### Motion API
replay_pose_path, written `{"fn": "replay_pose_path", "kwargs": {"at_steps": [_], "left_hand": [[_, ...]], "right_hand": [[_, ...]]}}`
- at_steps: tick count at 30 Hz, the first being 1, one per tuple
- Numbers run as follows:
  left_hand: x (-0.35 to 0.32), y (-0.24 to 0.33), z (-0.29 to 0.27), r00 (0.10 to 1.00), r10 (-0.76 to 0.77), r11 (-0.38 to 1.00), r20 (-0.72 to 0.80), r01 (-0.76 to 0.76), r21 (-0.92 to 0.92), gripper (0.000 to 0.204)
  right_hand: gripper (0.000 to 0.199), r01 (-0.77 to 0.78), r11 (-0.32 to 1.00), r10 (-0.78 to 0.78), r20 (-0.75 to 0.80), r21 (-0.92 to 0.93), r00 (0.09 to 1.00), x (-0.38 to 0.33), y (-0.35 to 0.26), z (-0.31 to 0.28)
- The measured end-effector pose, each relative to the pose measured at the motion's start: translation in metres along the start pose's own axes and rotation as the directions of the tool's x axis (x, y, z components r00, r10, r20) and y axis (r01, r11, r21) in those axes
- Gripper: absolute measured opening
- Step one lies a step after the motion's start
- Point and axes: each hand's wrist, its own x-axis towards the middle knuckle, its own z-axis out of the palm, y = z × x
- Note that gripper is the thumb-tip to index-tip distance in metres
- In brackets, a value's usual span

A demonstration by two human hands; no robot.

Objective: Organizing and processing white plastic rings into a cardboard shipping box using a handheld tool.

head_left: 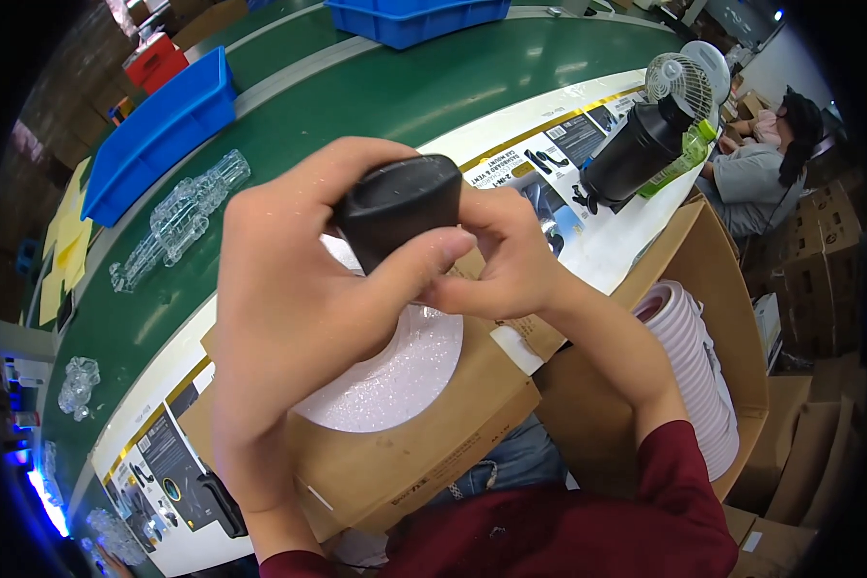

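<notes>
Black rounded plastic-looking piece (402,202): sitting upright between the two hands, its broad smooth end facing up. Left hand (294,275): wrapping round the piece from the left, thumb lying across its near side. Right hand (515,246): pressing in from the right, bent fingers meeting the piece and the left thumb. Both hands are coming together, clamped on this one piece.

Directly below the hands: white sparkling round sheet or disc (419,371), resting over a brown cardboard box (424,438). Its upper part is hiding behind the hands.

Beyond the hands: green desk (433,101), carrying a long blue plastic bin (159,140) to the far left and a second blue bin (414,21) straight ahead. Left of the hands, crumpled clear plastic wrapping (183,217) is lying on the green surface.

Right of the hands: black cylindrical container (636,154), standing near a small pale round fan (677,79) and a bright green packet (679,166). Nearer, beside the right forearm, an open brown carton (732,299) is holding a ribbed pinkish-white roll or stack (689,380). Farther right, a co-worker in a grey top (756,193) is sitting.
</notes>
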Motion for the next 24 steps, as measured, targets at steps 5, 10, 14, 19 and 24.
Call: {"fn": "replay_pose_path", "kwargs": {"at_steps": [5, 10, 14, 19, 24], "left_hand": [[-0.0002, -0.0044, 0.0060, 0.971, 0.238, 0.951, -0.016, -0.230, 0.207, 0.041], [0.0004, -0.0048, 0.0031, 0.965, 0.259, 0.929, 0.052, -0.263, 0.260, 0.039], [-0.0012, -0.0056, 0.0035, 0.962, 0.270, 0.924, 0.040, -0.270, 0.270, 0.038], [-0.0007, -0.0044, 0.0064, 0.953, 0.301, 0.912, 0.023, -0.294, 0.285, 0.037], [-0.0013, -0.0033, 0.0079, 0.968, 0.249, 0.931, 0.013, -0.243, 0.273, 0.034]], "right_hand": [[0.033, 0.040, 0.997, -0.043, -0.039, -0.064, 0.998, 0.0019, -0.0006, 0.0046], [0.034, 0.016, 0.993, -0.013, 0.031, -0.114, 0.999, -0.0026, -0.0036, -0.0004], [0.034, 0.073, 0.990, -0.069, 0.032, -0.122, 0.997, -0.0018, -0.0040, 0.0009], [0.028, 0.080, 0.990, -0.076, 0.030, -0.117, 0.997, -0.0009, -0.0089, -0.0001], [0.027, 0.096, 0.989, -0.092, 0.041, -0.115, 0.995, -0.0008, -0.0080, -0.0003]]}}
